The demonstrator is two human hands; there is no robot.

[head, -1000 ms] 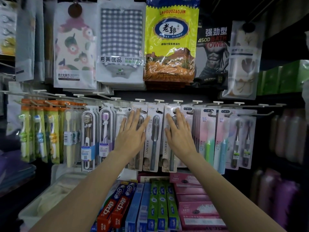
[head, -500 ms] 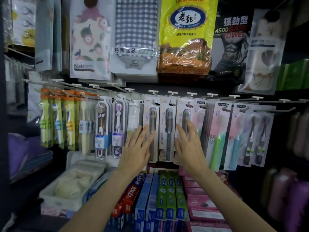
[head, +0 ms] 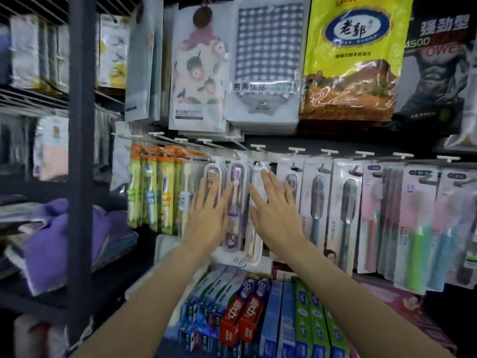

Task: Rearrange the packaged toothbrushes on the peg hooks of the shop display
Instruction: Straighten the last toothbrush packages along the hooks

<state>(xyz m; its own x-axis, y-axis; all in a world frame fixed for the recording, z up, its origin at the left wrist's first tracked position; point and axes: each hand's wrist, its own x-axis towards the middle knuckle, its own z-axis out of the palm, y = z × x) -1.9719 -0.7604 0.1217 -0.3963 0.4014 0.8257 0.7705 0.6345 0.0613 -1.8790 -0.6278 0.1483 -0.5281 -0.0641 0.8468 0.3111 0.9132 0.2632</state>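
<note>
Toothbrush packs [head: 317, 215] on peg hooks [head: 327, 152]

Packaged toothbrushes [head: 317, 215]: one row of upright blister packs hanging from white peg hooks [head: 258, 147]. Left to right: green-and-orange carded packs [head: 152, 192]; clear capsule cases, one with a purple-headed brush [head: 235, 202]; a white case; grey-backed packs with dark brushes; pink-carded packs [head: 418, 228] with green and blue handles.

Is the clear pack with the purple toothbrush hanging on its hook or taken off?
Hanging: the clear purple-toothbrush pack hangs upright from its peg, between both open hands.
</note>
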